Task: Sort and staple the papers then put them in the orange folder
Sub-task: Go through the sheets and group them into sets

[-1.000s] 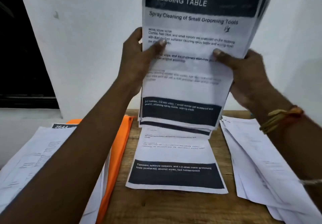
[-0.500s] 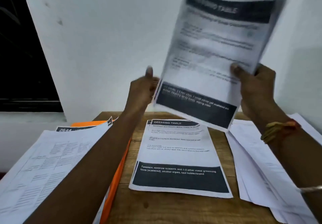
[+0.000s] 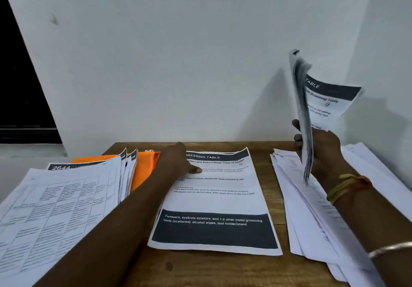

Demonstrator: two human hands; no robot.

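Observation:
My right hand [image 3: 321,148] grips a bundle of "Dressing Table" sheets [image 3: 316,101], held upright and edge-on above the right side of the table. My left hand [image 3: 178,161] rests on the upper left part of a small stack of "Dressing Table" papers [image 3: 214,204] lying flat in the middle of the wooden table [image 3: 223,271], its thumb on the page. An orange folder [image 3: 142,166] lies at the back left, mostly covered by a stack of table-printed sheets [image 3: 55,208]. No stapler is in view.
A spread pile of white papers [image 3: 312,215] covers the table's right side, under my right forearm. A white wall stands directly behind the table, and a dark window opening [image 3: 20,85] is at the far left.
My left hand let go of the raised bundle and came down onto the middle stack. My right hand swung the bundle to the right and turned it edge-on.

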